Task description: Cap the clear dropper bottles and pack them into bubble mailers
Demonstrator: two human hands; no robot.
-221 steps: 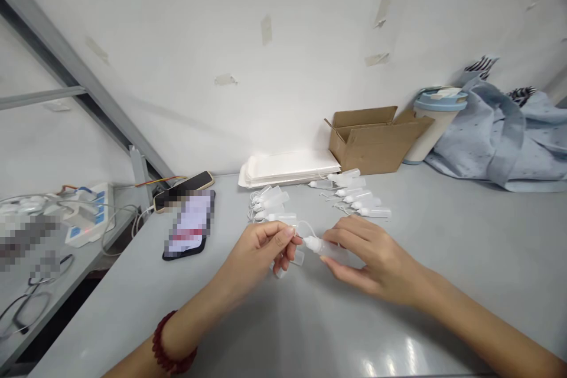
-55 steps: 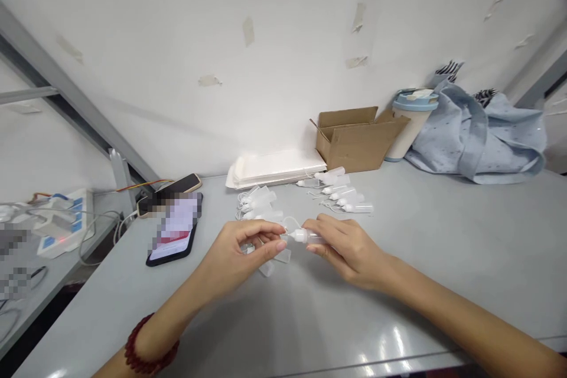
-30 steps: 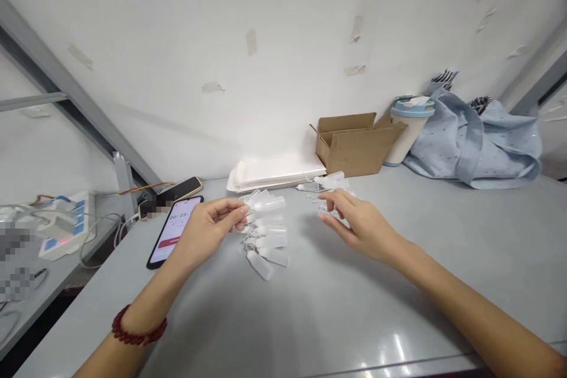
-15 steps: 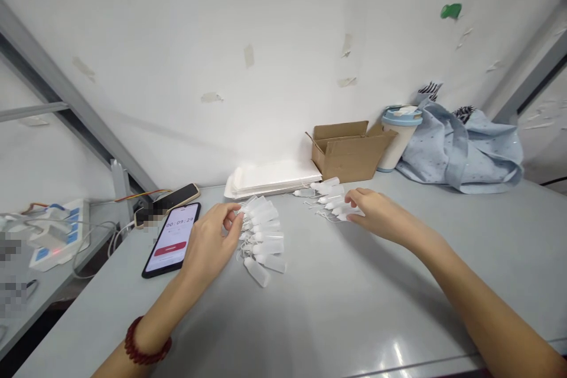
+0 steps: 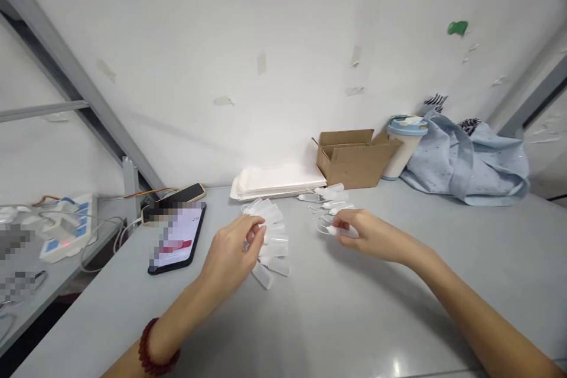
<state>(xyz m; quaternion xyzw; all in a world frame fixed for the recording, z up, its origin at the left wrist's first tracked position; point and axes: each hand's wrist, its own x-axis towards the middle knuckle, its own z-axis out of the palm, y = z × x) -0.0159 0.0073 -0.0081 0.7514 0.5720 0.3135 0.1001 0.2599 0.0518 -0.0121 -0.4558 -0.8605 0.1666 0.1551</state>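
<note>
My right hand point(image 5: 370, 233) pinches a small translucent white tag point(image 5: 348, 231), its narrow white end and thin string loop pointing left, just above the grey table. Behind it lies a loose group of similar tags point(image 5: 334, 191), their strings toward the left. My left hand point(image 5: 237, 246) is over the left part of a fanned-out pile of these tags point(image 5: 277, 245), whose broad ends point right. Its thumb and forefinger are closed together at the pile; what they hold, if anything, is hidden.
White flat packages point(image 5: 279, 180) lie against the wall beside an open cardboard box point(image 5: 357, 168). A lidded cup point(image 5: 402, 150) and a light blue cloth bag point(image 5: 469, 159) stand at right. Two phones point(image 5: 179, 236) and a power strip point(image 5: 71, 230) are at left.
My right hand has moved nearer and drawn one tag apart from the right-hand group. My left hand has shifted right, farther over the fanned pile. The camera view has shifted slightly.
</note>
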